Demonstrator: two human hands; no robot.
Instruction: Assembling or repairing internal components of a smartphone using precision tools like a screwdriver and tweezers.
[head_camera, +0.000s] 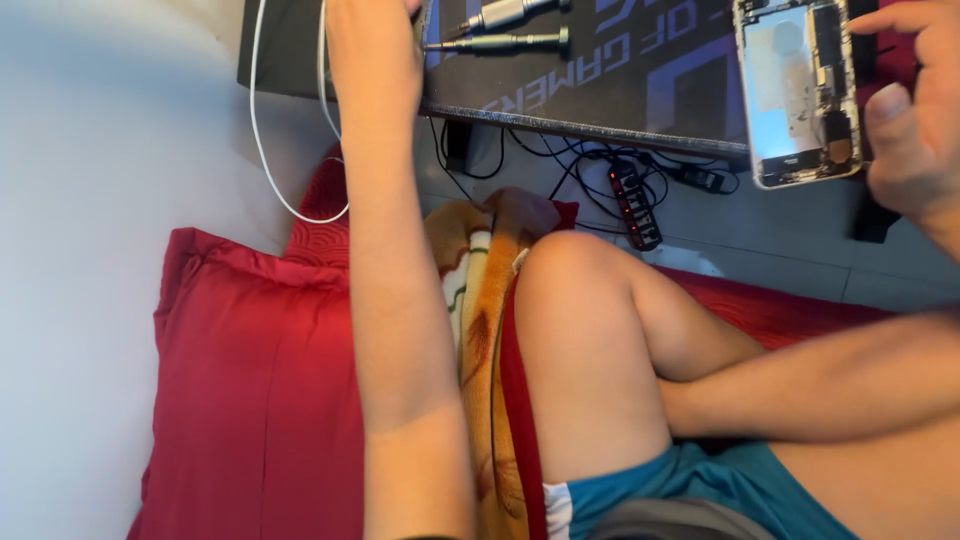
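Head view: I log
Right hand (915, 120): upper right, fingers gripping opened phone (800, 90).
Left hand (375, 20): top edge, near screwdrivers (500, 40); fingers hidden, cannot tell.

My right hand (915, 120) held the opened phone (797, 92) at far right; screwdrivers (505, 30) lay on the mat (640, 70), far centre, beside my left arm.

- The left hand (372, 8) is cut off by the top edge, so its fingers cannot be seen and its grip cannot be judged.
- The right hand (918, 110) is cropped by the right edge; only part of the thumb and palm is shown.
- The opened phone (797, 92) is clipped at the top edge, and its inner parts are too small to be told apart.
- The two screwdrivers (500, 30) are partly hidden behind the left wrist.
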